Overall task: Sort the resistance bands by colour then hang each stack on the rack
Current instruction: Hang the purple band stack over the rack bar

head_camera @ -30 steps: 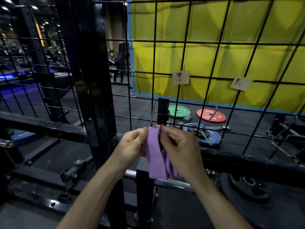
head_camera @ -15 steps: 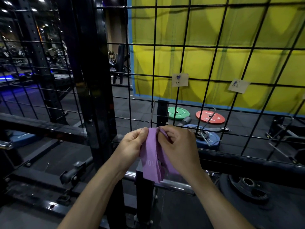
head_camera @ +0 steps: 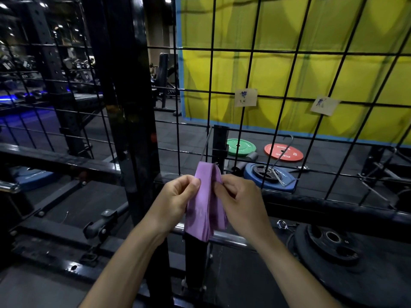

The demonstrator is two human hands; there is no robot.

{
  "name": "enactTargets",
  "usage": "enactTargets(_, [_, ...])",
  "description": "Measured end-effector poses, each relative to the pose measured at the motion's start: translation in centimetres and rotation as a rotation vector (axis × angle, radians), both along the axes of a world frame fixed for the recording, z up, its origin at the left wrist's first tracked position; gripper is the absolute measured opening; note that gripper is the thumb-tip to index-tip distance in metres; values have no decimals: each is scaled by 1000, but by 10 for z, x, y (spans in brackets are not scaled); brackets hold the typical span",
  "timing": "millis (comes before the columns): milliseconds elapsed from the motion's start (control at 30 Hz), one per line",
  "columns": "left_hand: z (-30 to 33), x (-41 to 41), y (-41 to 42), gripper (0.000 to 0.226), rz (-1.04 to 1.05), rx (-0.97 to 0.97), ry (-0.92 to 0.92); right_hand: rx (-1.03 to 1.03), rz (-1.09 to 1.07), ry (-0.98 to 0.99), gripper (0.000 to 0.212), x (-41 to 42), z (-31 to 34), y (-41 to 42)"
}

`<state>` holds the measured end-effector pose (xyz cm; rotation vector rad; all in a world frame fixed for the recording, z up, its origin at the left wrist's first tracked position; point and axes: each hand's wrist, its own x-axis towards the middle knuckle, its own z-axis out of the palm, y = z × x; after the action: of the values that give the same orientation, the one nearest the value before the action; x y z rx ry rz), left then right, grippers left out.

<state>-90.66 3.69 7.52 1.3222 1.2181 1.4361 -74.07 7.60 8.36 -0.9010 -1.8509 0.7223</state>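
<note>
Hands, left [head_camera: 175,197] and right [head_camera: 239,200], pinch purple bands [head_camera: 205,204] (stacked) before wire rack [head_camera: 251,92].

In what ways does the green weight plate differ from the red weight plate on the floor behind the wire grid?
The round green weight plate lies left of the round red weight plate, nearer the black post. The green one looks thicker, with a visible side wall; the red one looks thin and flat. The red one shows pale lettering; on the green one I cannot read any. Both lie flat on the dark floor, each with a small centre hole.
</note>
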Motion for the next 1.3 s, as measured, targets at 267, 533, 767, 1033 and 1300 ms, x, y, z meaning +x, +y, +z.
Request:
enactTargets(267, [-9,-2,1,21,25,11,59,-2,-12,-12,15,-6,-7,1])
enactTargets(533, [-23,-16,-8,8,64,14,507,-27,22,65,38,-2,-20,-13])
enactTargets(767, [-14,-17,-25,29,344,44,945,-7,61,-86,66,7,-29,-24])
enactTargets(1033, [-1,56,-38,22,-44,278,689,104,14,-265,68,90,-30,-50])
enactTargets(1300, [-22,287,-8,17,-656,178,521,64,-428,-119,34,331,-38,-102])
